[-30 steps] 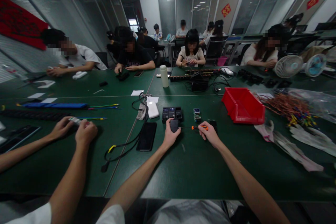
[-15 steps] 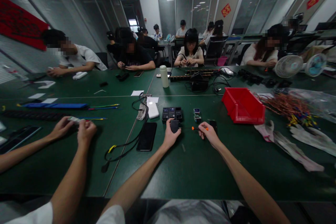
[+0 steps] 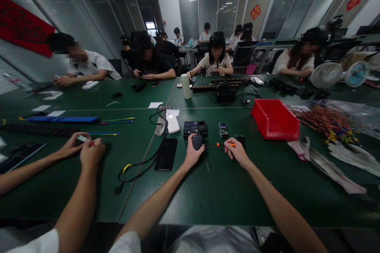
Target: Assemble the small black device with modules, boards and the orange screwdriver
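My left hand [image 3: 192, 155] is closed around a small black box-shaped device [image 3: 197, 142], held just above the green table. In my right hand [image 3: 237, 151] is a screwdriver [image 3: 230, 144] with an orange handle. Its thin shaft points left, and the tip meets or nearly meets the right side of the device; contact is too small to tell. Just behind my left hand sit several black modules [image 3: 194, 127] in a row. Small circuit boards [image 3: 223, 129] lie beyond the screwdriver. A dark object [image 3: 241, 140] is partly hidden behind my right hand.
A black phone [image 3: 166, 154], a white device [image 3: 172, 123] and a looped black cable [image 3: 143, 163] lie left. Right are a red bin [image 3: 274, 120], copper wires [image 3: 322, 120] and gloves [image 3: 332, 166]. A co-worker's hands [image 3: 86, 146] work at left; a bottle [image 3: 185, 87] stands ahead.
My hands, the device and the screwdriver stay almost in place. The co-worker's hands at left have shifted slightly left. The person across the table has reached one hand toward the bottle.
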